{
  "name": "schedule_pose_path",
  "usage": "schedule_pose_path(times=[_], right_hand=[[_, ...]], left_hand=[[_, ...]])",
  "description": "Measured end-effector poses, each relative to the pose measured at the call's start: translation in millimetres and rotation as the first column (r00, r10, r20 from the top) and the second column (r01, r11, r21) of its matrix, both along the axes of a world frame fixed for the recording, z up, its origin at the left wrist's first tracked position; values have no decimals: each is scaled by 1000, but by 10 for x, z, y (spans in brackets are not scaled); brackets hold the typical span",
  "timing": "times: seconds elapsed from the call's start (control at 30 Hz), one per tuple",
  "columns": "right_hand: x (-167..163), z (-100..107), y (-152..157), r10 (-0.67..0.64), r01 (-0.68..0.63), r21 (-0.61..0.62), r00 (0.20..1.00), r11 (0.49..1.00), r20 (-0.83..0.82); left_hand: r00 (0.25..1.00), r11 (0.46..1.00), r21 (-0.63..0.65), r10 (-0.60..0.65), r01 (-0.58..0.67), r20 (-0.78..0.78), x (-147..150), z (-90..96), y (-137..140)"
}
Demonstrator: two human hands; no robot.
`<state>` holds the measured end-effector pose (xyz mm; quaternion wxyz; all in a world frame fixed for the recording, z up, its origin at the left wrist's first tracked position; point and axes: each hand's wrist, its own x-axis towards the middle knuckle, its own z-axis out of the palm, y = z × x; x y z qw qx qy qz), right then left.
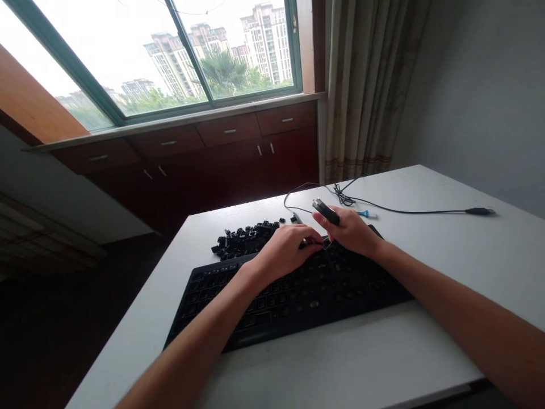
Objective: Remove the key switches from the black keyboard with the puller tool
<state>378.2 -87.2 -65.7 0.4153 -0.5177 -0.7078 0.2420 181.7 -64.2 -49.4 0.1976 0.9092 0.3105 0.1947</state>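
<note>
A black keyboard (272, 301) lies on the white table, its key area showing rows of open square sockets. My right hand (355, 233) is closed round a dark tool (326, 211) with a metallic upper end, above the keyboard's far right part. Thin wire-like lines show below its fingers, close to my left fingertips. My left hand (289, 245) reaches over the keyboard's back edge, thumb and fingers pinched together. Something small and dark shows between them, too hidden to name. Behind the keyboard lies a heap of small black keycaps (244, 238), partly covered by my left hand.
A black cable (409, 209) runs across the back of the table (460, 272), bundled midway, its plug at the right. A small blue-and-clear item (366, 214) lies behind my right hand. Beyond stand a low cabinet (230, 159), a window and a curtain (366, 85).
</note>
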Motion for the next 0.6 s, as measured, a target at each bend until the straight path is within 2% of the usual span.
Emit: schedule_pose_path(times=[0.17, 0.37, 0.6], right_hand=[[15, -5, 0, 2, -5, 83, 999, 997, 33], [-5, -18, 0, -64, 64, 76, 998, 995, -6], [-9, -43, 26, -82, 85, 41, 995, 996, -56]], left_hand=[[998, 998, 34, -56, 55, 30, -25, -77, -7], [990, 990, 119, -87, 73, 115, -51, -198, -65], [995, 985, 173, 1, -18, 99, -28, -258, -89]])
